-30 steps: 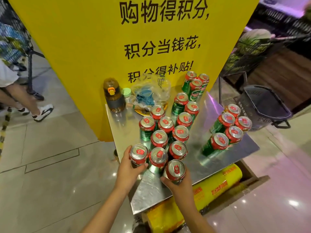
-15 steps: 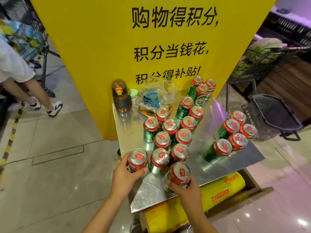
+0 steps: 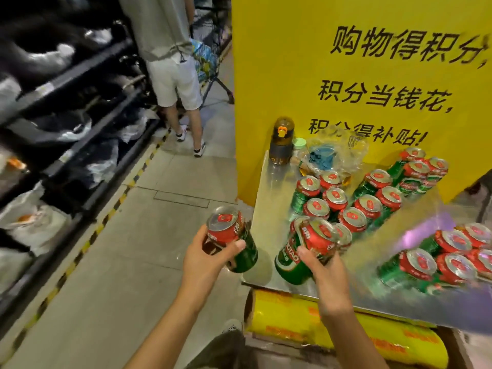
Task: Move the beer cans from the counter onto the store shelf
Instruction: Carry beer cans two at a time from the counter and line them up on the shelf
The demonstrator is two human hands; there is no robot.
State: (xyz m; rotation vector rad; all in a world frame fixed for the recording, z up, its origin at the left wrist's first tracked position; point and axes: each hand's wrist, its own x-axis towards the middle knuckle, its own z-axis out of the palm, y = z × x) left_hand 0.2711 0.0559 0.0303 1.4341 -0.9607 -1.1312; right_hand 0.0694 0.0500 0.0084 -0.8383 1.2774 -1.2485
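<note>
1. The store shelf is standing well to the left of both grips.
2. The left hand is curling its grip round one beer can, off the tabletop edge.
3. The right hand is gripping a tilted can over the tabletop.
4. The remaining cans are standing beyond and right of that grip.
</note>
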